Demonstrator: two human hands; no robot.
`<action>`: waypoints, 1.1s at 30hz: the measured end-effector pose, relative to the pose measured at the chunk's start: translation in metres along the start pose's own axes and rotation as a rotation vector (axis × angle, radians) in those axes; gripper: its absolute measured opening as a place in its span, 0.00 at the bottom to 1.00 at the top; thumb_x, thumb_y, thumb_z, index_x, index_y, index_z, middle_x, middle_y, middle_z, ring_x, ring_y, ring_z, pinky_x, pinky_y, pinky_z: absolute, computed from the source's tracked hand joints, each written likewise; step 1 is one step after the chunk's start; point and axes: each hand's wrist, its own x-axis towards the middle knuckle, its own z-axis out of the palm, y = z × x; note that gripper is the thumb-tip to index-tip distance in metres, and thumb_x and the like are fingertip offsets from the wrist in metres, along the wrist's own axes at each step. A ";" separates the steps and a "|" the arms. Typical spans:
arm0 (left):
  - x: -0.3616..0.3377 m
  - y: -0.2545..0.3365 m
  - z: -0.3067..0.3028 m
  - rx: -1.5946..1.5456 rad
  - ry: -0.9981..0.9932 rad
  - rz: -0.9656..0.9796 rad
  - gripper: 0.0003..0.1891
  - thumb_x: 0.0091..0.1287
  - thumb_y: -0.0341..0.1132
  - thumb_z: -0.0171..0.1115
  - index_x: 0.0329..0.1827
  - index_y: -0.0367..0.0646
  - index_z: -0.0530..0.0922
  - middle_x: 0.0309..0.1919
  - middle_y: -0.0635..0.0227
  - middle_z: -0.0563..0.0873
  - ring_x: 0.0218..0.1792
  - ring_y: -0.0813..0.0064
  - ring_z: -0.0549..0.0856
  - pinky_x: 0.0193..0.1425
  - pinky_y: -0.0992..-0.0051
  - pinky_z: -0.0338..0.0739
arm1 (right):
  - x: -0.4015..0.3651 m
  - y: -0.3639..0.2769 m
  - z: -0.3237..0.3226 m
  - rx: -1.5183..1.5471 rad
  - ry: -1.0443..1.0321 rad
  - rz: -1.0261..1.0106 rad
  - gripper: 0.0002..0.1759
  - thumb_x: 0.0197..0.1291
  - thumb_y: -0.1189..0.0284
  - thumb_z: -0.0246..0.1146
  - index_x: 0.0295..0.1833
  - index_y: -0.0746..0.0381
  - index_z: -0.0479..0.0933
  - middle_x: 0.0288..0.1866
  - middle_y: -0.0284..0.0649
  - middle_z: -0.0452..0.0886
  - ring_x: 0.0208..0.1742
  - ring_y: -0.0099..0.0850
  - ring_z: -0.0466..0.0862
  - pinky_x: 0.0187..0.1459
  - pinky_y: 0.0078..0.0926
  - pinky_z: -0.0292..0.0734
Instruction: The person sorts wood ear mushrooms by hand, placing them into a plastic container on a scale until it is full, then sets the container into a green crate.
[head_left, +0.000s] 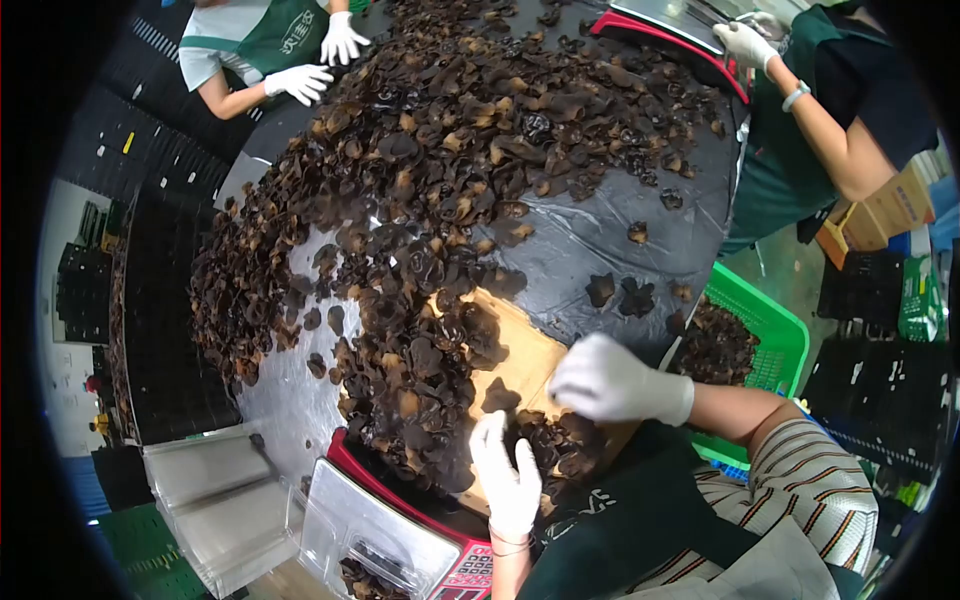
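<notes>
Dried black fungus [415,365] lies in a loose pile over the near part of the table, partly on a tan board [535,345]. My left hand [507,480], in a white glove, is at the board's near edge, thumb apart from the fingers. Just beyond its fingertips lies a single dark piece of fungus [501,396]. My right hand [612,382], also gloved, is over the right side of the board, slightly blurred. Its fingers curl downward, and whatever they hold is hidden. Between my hands sits a small heap of fungus [565,445].
A red scale [390,520] with a clear plastic box [345,500] stands at front left. A green basket [790,340] of fungus is at right. Across the table are a co-worker's gloved hands [300,83] and another co-worker's hand [747,45] by a second scale [670,35].
</notes>
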 end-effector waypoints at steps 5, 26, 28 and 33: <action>0.000 0.001 -0.001 0.128 -0.068 -0.016 0.29 0.70 0.32 0.55 0.73 0.34 0.63 0.71 0.41 0.64 0.71 0.45 0.65 0.75 0.57 0.57 | 0.012 0.018 -0.016 -0.469 0.275 0.067 0.13 0.53 0.70 0.66 0.46 0.58 0.80 0.52 0.39 0.79 0.58 0.41 0.76 0.59 0.39 0.69; 0.003 0.001 0.001 0.173 -0.089 0.208 0.21 0.66 0.32 0.61 0.62 0.38 0.75 0.60 0.51 0.78 0.61 0.46 0.73 0.69 0.54 0.64 | -0.047 0.005 -0.098 -0.450 0.034 0.305 0.05 0.51 0.70 0.66 0.30 0.58 0.77 0.28 0.38 0.78 0.37 0.39 0.79 0.42 0.36 0.72; 0.003 0.006 -0.001 0.162 -0.121 0.242 0.17 0.66 0.32 0.59 0.58 0.41 0.79 0.58 0.56 0.81 0.61 0.49 0.74 0.68 0.55 0.65 | -0.016 -0.001 -0.077 -0.295 0.128 0.084 0.07 0.48 0.73 0.68 0.33 0.58 0.77 0.32 0.36 0.79 0.39 0.38 0.80 0.44 0.35 0.73; -0.001 0.002 -0.006 0.070 -0.193 0.232 0.17 0.68 0.31 0.57 0.59 0.41 0.78 0.60 0.56 0.79 0.64 0.53 0.73 0.71 0.56 0.64 | 0.060 0.008 0.006 -0.031 0.235 -0.191 0.17 0.56 0.69 0.65 0.51 0.62 0.81 0.55 0.46 0.81 0.57 0.44 0.79 0.60 0.41 0.72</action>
